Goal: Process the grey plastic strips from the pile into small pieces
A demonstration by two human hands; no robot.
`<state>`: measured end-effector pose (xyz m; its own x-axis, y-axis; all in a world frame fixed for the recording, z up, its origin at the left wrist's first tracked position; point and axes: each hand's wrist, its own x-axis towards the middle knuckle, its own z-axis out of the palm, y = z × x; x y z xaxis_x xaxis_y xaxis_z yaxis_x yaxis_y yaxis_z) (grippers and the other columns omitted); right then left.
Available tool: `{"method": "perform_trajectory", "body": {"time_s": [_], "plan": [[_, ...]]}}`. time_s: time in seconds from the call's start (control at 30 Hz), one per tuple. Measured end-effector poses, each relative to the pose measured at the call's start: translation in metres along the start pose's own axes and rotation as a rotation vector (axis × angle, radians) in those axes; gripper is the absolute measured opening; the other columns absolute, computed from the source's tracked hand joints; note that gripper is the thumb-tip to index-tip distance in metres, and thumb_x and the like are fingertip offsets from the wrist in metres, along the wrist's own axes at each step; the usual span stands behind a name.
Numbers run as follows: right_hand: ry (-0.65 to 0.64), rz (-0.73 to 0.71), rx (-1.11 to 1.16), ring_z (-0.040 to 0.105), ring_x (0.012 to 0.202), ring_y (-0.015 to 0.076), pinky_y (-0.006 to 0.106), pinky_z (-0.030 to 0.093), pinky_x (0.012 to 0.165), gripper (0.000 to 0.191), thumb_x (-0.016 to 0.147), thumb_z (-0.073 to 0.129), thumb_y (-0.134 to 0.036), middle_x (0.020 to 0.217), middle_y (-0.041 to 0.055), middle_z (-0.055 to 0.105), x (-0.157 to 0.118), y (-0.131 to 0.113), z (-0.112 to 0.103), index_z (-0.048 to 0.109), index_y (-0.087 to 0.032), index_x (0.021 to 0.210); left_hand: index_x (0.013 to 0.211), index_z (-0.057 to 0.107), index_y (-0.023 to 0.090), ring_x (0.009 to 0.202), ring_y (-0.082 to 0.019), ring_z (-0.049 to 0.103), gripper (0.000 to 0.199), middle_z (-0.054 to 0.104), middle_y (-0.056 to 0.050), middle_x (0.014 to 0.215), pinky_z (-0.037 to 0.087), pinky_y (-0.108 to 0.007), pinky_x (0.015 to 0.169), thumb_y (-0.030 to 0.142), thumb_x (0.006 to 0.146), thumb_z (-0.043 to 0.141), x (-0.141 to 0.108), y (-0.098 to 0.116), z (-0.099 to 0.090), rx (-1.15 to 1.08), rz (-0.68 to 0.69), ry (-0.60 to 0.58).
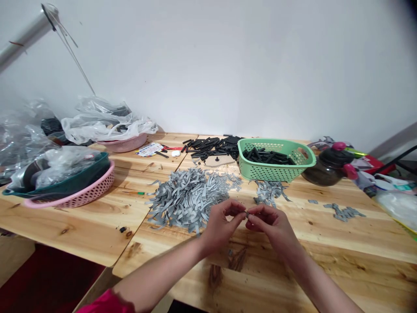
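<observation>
"Bare forearms [159,273] cross the worktop's [329,248] near edge. What's gripped?"

"One tiny piece [246,214], too small to make out, pinched in the fingertips of left hand [220,224] and right hand [274,224], above the worktop toward its near edge."

"And beyond?"

"Grey strips [187,200] heaped by the left hand; black sticks [213,148] near the far edge, beside a green basket [270,172]."

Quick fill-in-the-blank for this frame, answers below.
The left hand and right hand pinch a small piece between fingers and ____.
The larger grey strip pile lies nearer the ____ hand.
The basket of black sticks is ____ in colour.
In view, the round pot stands to that basket's ____.

Missing words: thumbs; left; green; right.
</observation>
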<state>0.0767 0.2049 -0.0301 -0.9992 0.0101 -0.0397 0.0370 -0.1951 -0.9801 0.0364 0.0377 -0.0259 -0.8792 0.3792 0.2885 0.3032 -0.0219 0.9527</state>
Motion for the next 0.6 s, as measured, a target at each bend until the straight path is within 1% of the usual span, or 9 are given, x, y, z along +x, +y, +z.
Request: {"method": "perform_trajectory", "body": {"time_s": [0.13,0.2,0.3,0.4,0.5,0.6], "plan": [[0.01,-0.006,-0.007,0.068,0.071,0.0121,0.021,0.058,0.067,0.026,0.071,0.082,-0.035,0.082,0.0035,0.072,0.0008,-0.0002,0.0013,0.075,-0.019,0.09,0.088,0.064,0.014,0.077,-0.015,0.067,0.016,0.069,-0.005,0.083,0.053,-0.024,0.073,0.026,0.08,0.071,-0.0009,0.0027,0.0014,-0.028,-0.023,0.013],[0.008,-0.043,-0.039,0.069,0.075,0.0138,0.023,0.058,0.07,0.024,0.071,0.082,-0.034,0.086,0.0043,0.073,0.0006,-0.0005,0.0014,0.075,-0.019,0.089,0.09,0.061,0.014,0.077,-0.014,0.067,0.018,0.069,-0.005,0.083,0.053,-0.024,0.072,0.025,0.08,0.071,-0.0021,0.0046,0.0026,-0.07,-0.03,0.018],[0.006,-0.141,-0.105,0.068,0.071,0.0131,0.022,0.057,0.068,0.019,0.074,0.079,-0.033,0.08,0.0034,0.072,-0.0007,-0.002,0.0014,0.075,-0.019,0.087,0.093,0.057,0.014,0.073,-0.014,0.068,0.023,0.068,-0.003,0.079,0.052,-0.024,0.071,0.024,0.079,0.072,-0.0027,0.0077,0.0041,-0.19,-0.062,0.0],[-0.01,-0.219,-0.153,0.067,0.07,0.0125,0.02,0.056,0.066,0.015,0.079,0.075,-0.032,0.077,0.0025,0.07,-0.0031,-0.0035,0.0021,0.073,-0.019,0.087,0.094,0.053,0.014,0.068,-0.014,0.068,0.029,0.068,-0.003,0.072,0.051,-0.024,0.067,0.025,0.077,0.075,-0.0004,0.0094,0.0044,-0.368,-0.127,-0.033],[-0.033,-0.246,-0.166,0.068,0.072,0.013,0.021,0.056,0.068,0.014,0.083,0.071,-0.031,0.079,0.0029,0.071,-0.0058,-0.0037,0.0036,0.071,-0.019,0.089,0.093,0.052,0.014,0.062,-0.015,0.067,0.035,0.068,-0.002,0.067,0.051,-0.024,0.062,0.026,0.074,0.078,0.0029,0.0092,0.0035,-0.488,-0.18,-0.05],[-0.047,-0.26,-0.169,0.066,0.071,0.0112,0.019,0.055,0.068,0.012,0.086,0.068,-0.029,0.077,0.0018,0.069,-0.0075,-0.0037,0.0048,0.07,-0.019,0.091,0.092,0.055,0.013,0.06,-0.014,0.065,0.036,0.067,-0.002,0.064,0.05,-0.024,0.06,0.027,0.071,0.08,0.0046,0.0094,0.0024,-0.526,-0.211,-0.059]]}}
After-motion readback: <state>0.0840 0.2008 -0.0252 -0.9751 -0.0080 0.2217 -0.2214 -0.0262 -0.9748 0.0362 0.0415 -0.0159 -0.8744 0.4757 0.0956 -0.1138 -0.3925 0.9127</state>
